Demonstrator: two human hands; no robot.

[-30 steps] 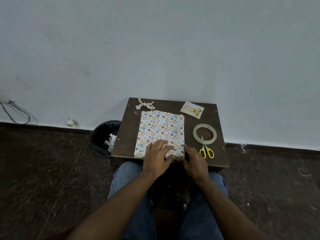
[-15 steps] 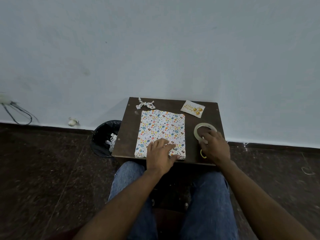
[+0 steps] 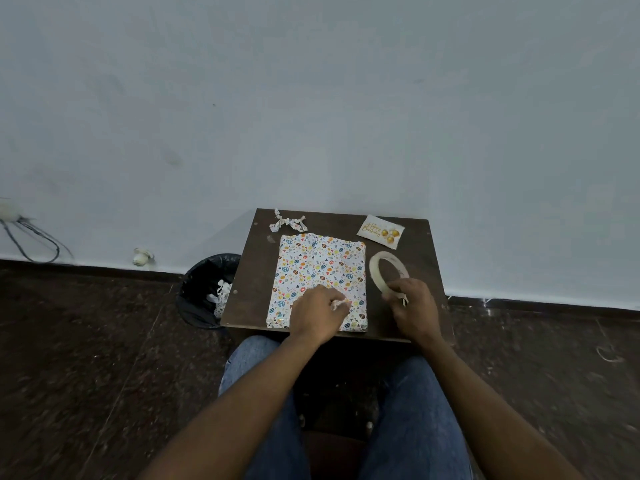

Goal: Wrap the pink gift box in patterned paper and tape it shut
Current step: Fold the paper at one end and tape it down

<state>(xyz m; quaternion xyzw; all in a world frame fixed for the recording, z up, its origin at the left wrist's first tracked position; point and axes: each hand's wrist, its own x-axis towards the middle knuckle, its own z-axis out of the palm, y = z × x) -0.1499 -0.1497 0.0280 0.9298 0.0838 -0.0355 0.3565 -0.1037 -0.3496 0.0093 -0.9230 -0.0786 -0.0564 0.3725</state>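
The pink box itself is wholly hidden under the patterned paper, so no pink shows. The left hand covers the parcel's near right part; its fingertips are curled under, and the small pale thing at them is too small to tell. The right hand hides the near arc of the tape roll and nearly all of the scissors, only a pale tip showing. Whether the roll is lifted or touching the worktop cannot be told. The bin is partly hidden by the worktop's left edge. Both forearms are cut off by the near edge of the picture.
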